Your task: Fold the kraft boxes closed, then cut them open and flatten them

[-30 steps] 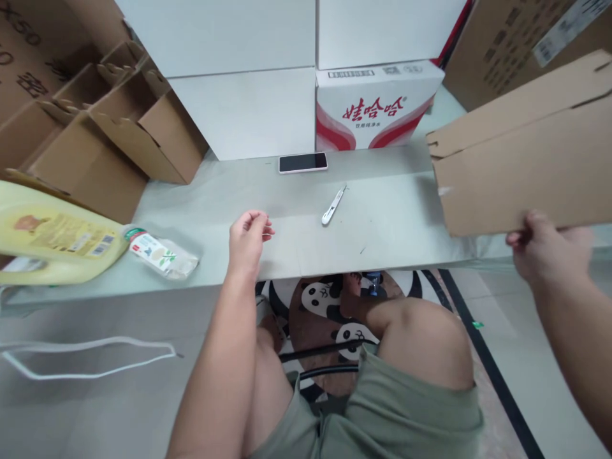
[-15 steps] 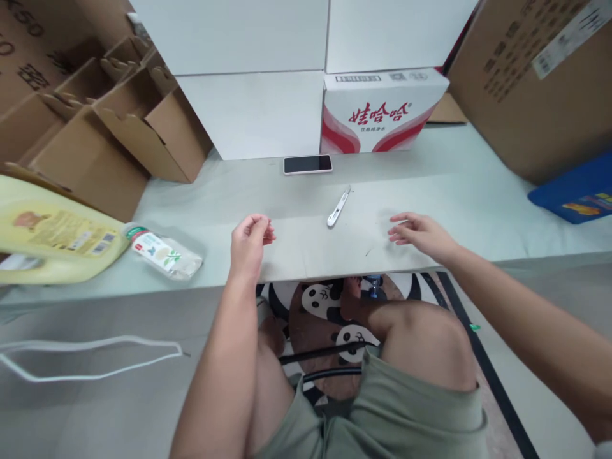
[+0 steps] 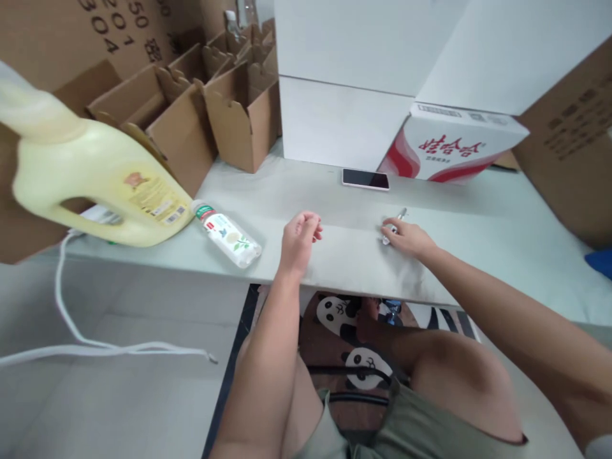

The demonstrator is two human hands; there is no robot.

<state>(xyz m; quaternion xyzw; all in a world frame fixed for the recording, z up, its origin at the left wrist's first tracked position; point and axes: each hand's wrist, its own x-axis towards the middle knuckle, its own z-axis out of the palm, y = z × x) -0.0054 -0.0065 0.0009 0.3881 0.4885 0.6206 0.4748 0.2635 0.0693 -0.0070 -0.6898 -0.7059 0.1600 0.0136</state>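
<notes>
My right hand (image 3: 406, 236) is over a white utility knife (image 3: 401, 215) on the pale green cloth, its fingers closed around the handle; part of the knife is hidden under them. To the left, my left hand (image 3: 301, 233) hovers near the front edge of the table, fingers curled in and the thumb against them, with nothing visible in it. A clear plastic bottle (image 3: 229, 236) with a white and green label lies on its side left of that hand. Behind the hands a phone (image 3: 366, 179) lies face up, its screen dark.
A large yellow jug (image 3: 109, 178) stands at the left, with open cardboard dividers (image 3: 186, 127) behind it. White boxes (image 3: 339, 121) and a red-and-white carton (image 3: 454, 150) line the back. A big brown carton (image 3: 574, 140) stands at right. A white cable (image 3: 143, 349) hangs at lower left.
My right hand has moved inward and down onto the utility knife, its fingers closing on it. The view has turned left, showing more of the jug. My left hand stays curled.
</notes>
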